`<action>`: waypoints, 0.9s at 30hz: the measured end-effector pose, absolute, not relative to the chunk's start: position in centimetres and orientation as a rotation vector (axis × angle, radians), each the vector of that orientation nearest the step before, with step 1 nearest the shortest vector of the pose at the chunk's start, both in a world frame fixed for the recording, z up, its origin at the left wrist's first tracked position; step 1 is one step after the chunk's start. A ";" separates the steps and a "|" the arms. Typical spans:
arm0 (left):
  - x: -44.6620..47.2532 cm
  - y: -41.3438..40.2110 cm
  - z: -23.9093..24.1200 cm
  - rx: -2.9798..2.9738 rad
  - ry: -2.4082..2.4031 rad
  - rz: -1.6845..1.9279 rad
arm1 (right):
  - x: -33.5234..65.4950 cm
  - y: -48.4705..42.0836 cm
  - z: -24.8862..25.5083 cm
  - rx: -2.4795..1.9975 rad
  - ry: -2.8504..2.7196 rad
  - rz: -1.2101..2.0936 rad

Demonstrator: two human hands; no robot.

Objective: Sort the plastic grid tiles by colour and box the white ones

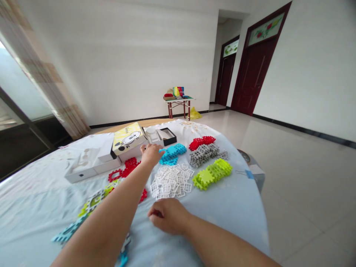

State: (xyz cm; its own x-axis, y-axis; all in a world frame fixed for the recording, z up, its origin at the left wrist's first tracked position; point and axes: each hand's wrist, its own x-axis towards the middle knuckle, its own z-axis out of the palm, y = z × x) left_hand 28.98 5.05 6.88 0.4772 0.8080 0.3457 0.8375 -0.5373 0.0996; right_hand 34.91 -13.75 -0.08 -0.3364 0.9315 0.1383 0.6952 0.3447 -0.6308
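Tablecloth: pale blue (236, 207), lightly creased, whiter toward the far end, spread over a table with a rounded edge
Joined plates: a strip of teal, grey and lime interlocking plates (69, 228) lies on the cloth at the left, partly hidden by the left forearm
Right hand: (168, 216) low over the cloth, just this side of the white frames, fingers curled together — whether anything is inside them I cannot tell
White frames: small window-frame pieces (171, 181) in a loose heap mid-table
Lime plates: (213, 173) stacked in a slanting row, right of the heap
Red plates: (130, 167) a loose group left of the left hand
Left hand: (151, 154) reaching past the heap, fingertips at the left edge of the blue plates (172, 152) — I cannot tell whether they pinch one
Grey plates: (204, 155) a bundle beyond the lime row, with a red stack (202, 142) just behind
Boxes: an open white box (94, 168), a yellow box (129, 139) with a cartoon face, and a black-rimmed tray (170, 142)
Floor: glossy pale tiles (300, 200)
Side table: small (179, 99), carrying colourful items, a yellow bag (195, 114) beside its legs
Back: white wall (125, 55), patterned curtain (52, 74) at the left, dark red doors (254, 74) at the right
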 end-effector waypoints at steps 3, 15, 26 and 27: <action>26.9 4.7 7.7 -2.596 -1.505 -0.677 | 34.9 -13.7 -0.2 -1.409 -2.122 0.649; 9.6 -2.5 6.6 -2.361 -2.168 -0.789 | 35.1 -14.0 -0.3 -1.342 -2.076 0.669; 6.5 -4.5 5.4 -2.346 -2.277 -0.370 | 35.2 -14.2 -0.5 -1.338 -2.054 0.725; 6.5 -4.5 5.4 -2.367 -2.260 -0.309 | 35.2 -14.2 -0.5 -1.334 -2.055 0.726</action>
State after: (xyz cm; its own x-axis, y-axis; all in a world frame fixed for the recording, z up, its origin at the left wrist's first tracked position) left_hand 6.53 -4.51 5.41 0.0423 0.9985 0.0351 0.9712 -0.0494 0.2330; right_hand 35.23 -14.18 -0.48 -0.3334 0.9268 0.1727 0.6126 0.3522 -0.7076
